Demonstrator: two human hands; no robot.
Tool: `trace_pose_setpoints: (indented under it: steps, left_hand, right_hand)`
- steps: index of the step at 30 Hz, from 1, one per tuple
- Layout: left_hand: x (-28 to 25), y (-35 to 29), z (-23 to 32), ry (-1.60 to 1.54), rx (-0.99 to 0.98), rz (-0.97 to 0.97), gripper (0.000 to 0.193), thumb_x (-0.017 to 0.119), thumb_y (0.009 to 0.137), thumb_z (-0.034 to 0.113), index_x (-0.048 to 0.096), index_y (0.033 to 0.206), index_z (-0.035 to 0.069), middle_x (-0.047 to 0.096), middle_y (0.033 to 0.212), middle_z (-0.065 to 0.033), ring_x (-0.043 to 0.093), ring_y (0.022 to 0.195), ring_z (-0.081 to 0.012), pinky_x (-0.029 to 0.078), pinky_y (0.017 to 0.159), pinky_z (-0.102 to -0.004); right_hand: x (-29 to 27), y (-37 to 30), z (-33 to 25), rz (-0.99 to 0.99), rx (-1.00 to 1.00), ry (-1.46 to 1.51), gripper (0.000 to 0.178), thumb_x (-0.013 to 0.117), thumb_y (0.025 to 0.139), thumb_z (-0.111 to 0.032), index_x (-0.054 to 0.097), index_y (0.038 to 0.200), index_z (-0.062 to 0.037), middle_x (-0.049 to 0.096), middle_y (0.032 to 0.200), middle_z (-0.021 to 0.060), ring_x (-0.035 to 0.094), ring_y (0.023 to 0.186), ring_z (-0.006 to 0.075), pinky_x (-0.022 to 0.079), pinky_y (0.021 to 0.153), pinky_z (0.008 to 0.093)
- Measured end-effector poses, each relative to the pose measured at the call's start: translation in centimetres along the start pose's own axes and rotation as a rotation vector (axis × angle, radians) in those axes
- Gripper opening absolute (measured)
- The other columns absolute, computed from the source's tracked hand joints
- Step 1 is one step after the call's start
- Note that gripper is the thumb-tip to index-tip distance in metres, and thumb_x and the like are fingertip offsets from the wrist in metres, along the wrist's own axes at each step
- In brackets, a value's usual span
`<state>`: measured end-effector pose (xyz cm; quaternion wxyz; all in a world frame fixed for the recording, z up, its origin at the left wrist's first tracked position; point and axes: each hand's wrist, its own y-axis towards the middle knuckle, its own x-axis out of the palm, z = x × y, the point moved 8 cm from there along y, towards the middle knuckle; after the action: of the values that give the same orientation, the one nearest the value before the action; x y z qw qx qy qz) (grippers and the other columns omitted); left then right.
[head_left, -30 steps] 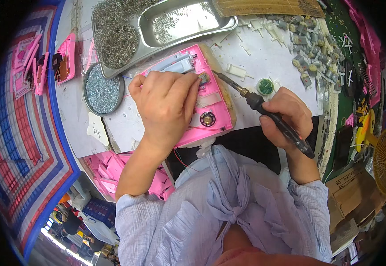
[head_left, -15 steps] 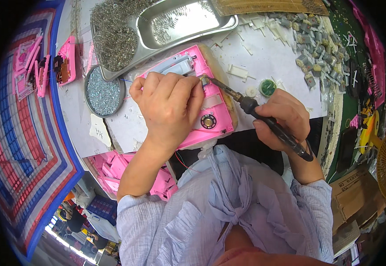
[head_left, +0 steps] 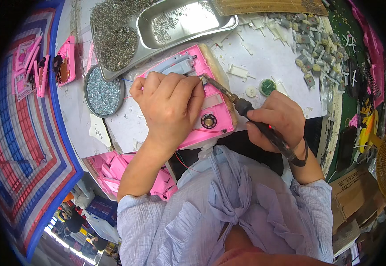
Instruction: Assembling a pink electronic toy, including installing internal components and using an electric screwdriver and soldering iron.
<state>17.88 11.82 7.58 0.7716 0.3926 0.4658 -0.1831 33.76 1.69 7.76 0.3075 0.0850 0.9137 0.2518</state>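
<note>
Casing (head_left: 220,113): pink and shallow, on what looked like a cream pad (head_left: 218,64), mid-worktop (head_left: 286,62), with its left part hidden under the left grip (head_left: 168,102)

Soldering iron (head_left: 244,107): ran from the near right toward the far left, with its metal tip down at a small part (head_left: 204,81) inside the casing; a red light showed on the handle

Burn risk: the tip sat just beside the left fingertips and was probably hot, so a jerk of either hand could have scorched skin

Melt risk: pink plastic close around the tip might have softened if the iron wandered or lingered

Shift risk: the small part could have slid out of place if the left fingers eased or the tip pushed too hard

Right grip (head_left: 278,119): wrapped round the iron's dark handle, right of the casing and apart from it; only the tip reached in

Left grip: bent above the casing, fingertips just left of the small part; whether they pinched anything, I could not tell

Speaker (head_left: 208,121): round and dark, in the casing's near end, right of the left wrist

Dish (head_left: 86,93): full of tiny bluish-silver pieces, left of the left grip

Tray (head_left: 235,22): steel, with coiled springs (head_left: 113,37), beyond the casing
</note>
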Motion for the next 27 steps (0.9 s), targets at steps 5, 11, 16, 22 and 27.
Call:
trace_pose_setpoints:
  steps: [5, 11, 16, 22, 27]
  left_hand:
    - [0.0, 0.1, 0.0, 0.001, -0.006, -0.009, 0.013, 0.081, 0.077, 0.013, 0.073, 0.087, 0.016, 0.067, 0.081, 0.0033, 0.055, 0.077, -0.0177, 0.032, 0.083, -0.0361]
    - [0.0, 0.0, 0.0, 0.007, -0.007, -0.003, 0.014, 0.081, 0.076, 0.013, 0.073, 0.086, 0.016, 0.066, 0.080, 0.0034, 0.055, 0.077, -0.0178, 0.032, 0.083, -0.0363]
    - [-0.1, 0.0, 0.0, 0.011, -0.009, -0.001, 0.013, 0.081, 0.077, 0.012, 0.073, 0.086, 0.016, 0.066, 0.079, 0.0034, 0.055, 0.078, -0.0177, 0.032, 0.083, -0.0364]
    - [0.0, 0.0, -0.1, 0.005, -0.014, 0.005, 0.013, 0.081, 0.077, 0.012, 0.073, 0.086, 0.016, 0.067, 0.080, 0.0036, 0.055, 0.077, -0.0173, 0.033, 0.083, -0.0362]
    - [0.0, 0.0, -0.1, 0.001, -0.013, 0.002, 0.013, 0.081, 0.077, 0.012, 0.073, 0.086, 0.015, 0.067, 0.081, 0.0037, 0.055, 0.077, -0.0170, 0.033, 0.082, -0.0356]
  right_hand:
    - [-0.9, -0.2, 0.3, 0.082, 0.024, 0.061, 0.026, 0.081, 0.071, -0.006, 0.070, 0.095, -0.0089, 0.054, 0.063, 0.0032, 0.053, 0.053, 0.0220, 0.041, 0.048, 0.0327]
    - [-0.8, -0.2, 0.5, 0.094, -0.002, 0.085, 0.029, 0.081, 0.071, -0.004, 0.070, 0.098, -0.0072, 0.054, 0.063, 0.0033, 0.053, 0.053, 0.0212, 0.040, 0.048, 0.0321]
    - [-0.8, -0.1, 0.6, 0.098, -0.003, 0.088, 0.030, 0.080, 0.071, -0.003, 0.070, 0.099, -0.0069, 0.055, 0.064, 0.0036, 0.053, 0.053, 0.0213, 0.040, 0.048, 0.0321]
    - [-1.0, -0.2, 0.5, 0.079, 0.007, 0.084, 0.030, 0.080, 0.072, -0.003, 0.070, 0.099, -0.0067, 0.055, 0.064, 0.0037, 0.053, 0.053, 0.0212, 0.040, 0.048, 0.0320]
    - [-0.5, -0.2, 0.5, 0.076, -0.021, 0.103, 0.029, 0.081, 0.073, -0.004, 0.069, 0.099, -0.0063, 0.055, 0.064, 0.0036, 0.052, 0.052, 0.0210, 0.040, 0.047, 0.0316]
